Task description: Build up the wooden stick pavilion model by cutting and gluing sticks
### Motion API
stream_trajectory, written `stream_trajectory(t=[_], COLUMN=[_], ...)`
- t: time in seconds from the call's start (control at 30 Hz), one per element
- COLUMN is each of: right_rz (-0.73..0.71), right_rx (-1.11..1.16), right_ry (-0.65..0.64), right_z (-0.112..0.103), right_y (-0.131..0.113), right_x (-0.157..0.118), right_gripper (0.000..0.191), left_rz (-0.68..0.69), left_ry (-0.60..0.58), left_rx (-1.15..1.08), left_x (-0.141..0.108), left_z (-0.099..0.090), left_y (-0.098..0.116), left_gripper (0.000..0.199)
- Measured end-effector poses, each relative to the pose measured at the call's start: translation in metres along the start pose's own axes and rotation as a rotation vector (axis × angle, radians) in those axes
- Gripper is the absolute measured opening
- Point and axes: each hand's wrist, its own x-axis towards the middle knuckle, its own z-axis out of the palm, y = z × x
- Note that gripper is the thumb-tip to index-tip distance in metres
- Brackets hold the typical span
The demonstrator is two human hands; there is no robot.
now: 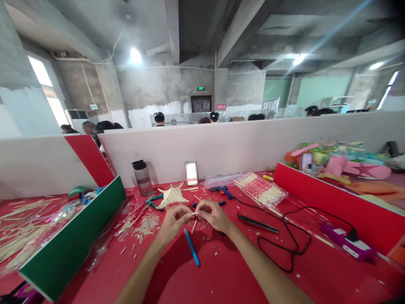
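Red material covers the counter (pixel 234 280), bounded on the left by a green panel with a white top edge (pixel 76 240), on the right by a red panel with a white top edge (pixel 338 202) and at the back by a tall white partition (pixel 164 145). The widest stretch of red surface runs between and beside the person's forearms, dotted with crumbs. Above the middle of the counter, the left hand (pixel 174 220) and the right hand (pixel 214 216) nearly meet, each grip closed, finger and thumb together, on one short pale stick piece (pixel 193 214). One blue pen-like tool (pixel 191 247) lies just below them, in the room between the forearms. Beyond the hands are one pale star-shaped stick model (pixel 173 196), one clear bottle with a black lid (pixel 143 179) and one upright phone with a white screen (pixel 191 173). One green-handled tool (pixel 155 202) lies beside the model, near a heap of pale chips (pixel 147 226) too many to count. To the right lie one blue glue gun (pixel 225 192), one packet of pale sticks with red markings (pixel 259 188), one slim black tool (pixel 257 223) and one purple power strip (pixel 348 242) bearing pale labels. Two wall signs, one lit green (pixel 201 88) and one red (pixel 220 107), carry writing too small to read.
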Motion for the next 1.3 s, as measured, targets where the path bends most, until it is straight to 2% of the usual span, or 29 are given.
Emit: stream_trajectory(t=[0.23, 0.63, 1.03, 1.3], right_rz=[-0.024, 0.028, 0.003, 0.041], right_rx=[-0.024, -0.042, -0.100, -0.101], right_ry=[0.010, 0.011, 0.035, 0.037], right_z=[0.0001, 0.0020, -0.0002, 0.0053], right_y=[0.0014, -0.0031, 0.0028, 0.0043], right_x=[0.0009, 0.0002, 0.0005, -0.0002], right_gripper=[0.019, 0.021, 0.017, 0.017], left_rz=[-0.038, -0.011, -0.003, -0.021], left_ry=[-0.037, 0.002, -0.004, 0.033], left_rx=[-0.135, -0.089, -0.040, -0.100], left_x=[0.0003, 0.0002, 0.0002, 0.0026], left_z=[-0.0006, 0.0003, -0.0002, 0.0020], left_y=[0.0016, 0.0009, -0.0034, -0.0042], left_gripper=[0.034, 0.033, 0.034, 0.033])
